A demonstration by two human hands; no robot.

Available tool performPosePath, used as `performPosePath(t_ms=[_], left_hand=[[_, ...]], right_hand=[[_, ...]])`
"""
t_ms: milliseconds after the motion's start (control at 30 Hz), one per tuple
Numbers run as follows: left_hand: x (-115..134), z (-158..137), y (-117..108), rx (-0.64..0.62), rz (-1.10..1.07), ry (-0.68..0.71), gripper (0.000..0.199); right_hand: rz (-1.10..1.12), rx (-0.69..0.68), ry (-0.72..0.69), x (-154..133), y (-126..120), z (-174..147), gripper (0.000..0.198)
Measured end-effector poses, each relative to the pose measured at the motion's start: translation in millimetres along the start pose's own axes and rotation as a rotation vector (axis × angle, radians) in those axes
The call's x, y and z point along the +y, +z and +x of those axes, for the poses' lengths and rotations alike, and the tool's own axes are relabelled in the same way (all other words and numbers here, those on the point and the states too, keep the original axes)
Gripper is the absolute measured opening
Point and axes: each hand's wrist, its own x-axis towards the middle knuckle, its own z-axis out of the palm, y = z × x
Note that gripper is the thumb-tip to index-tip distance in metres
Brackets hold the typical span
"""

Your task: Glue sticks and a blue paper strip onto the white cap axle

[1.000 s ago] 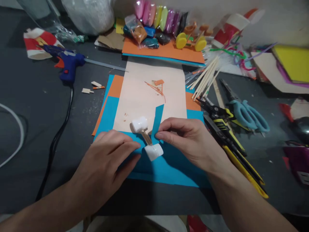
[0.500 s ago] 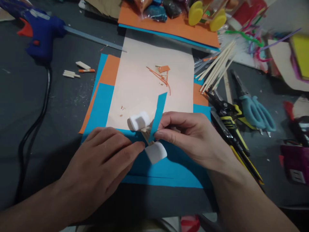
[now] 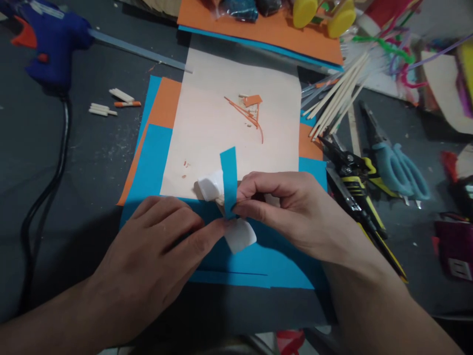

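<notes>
1. Currently, on my feed, the blue strip (image 3: 229, 177) rises over the wooden piece (image 3: 220, 202) between two white rolls (image 3: 210, 186).
2. My right hand (image 3: 295, 212) pinches its lower end between thumb and fingers, leaving the top free.
3. My left hand (image 3: 166, 241) reaches the near roll (image 3: 241, 236), perhaps to steady it; whether it grips, I can't tell.
4. Underneath, blue paper (image 3: 236, 280) probably shields the table (image 3: 92, 162); the glue gun (image 3: 55, 49) lies off left.
</notes>
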Motion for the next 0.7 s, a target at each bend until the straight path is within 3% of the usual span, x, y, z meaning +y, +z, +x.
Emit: performPosePath(t_ms=[333,533,700], left_hand=[[2.0,2.2,1.0,0.043,-0.011,0.000,0.024],[8.7,3.4,5.9,-0.019,0.018,0.129,0.037],[9.8,3.9,7.2,-0.036,0.091,0.135,0.039]], right_hand=[[-0.045,-0.031,-0.026,-0.8,-0.2,2.0,0.018],[-0.027,-0.055,-0.015,-1.8,-1.9,0.1,0.018],[0.002,-0.058,-0.025,-3.5,-3.9,0.1,0.016]])
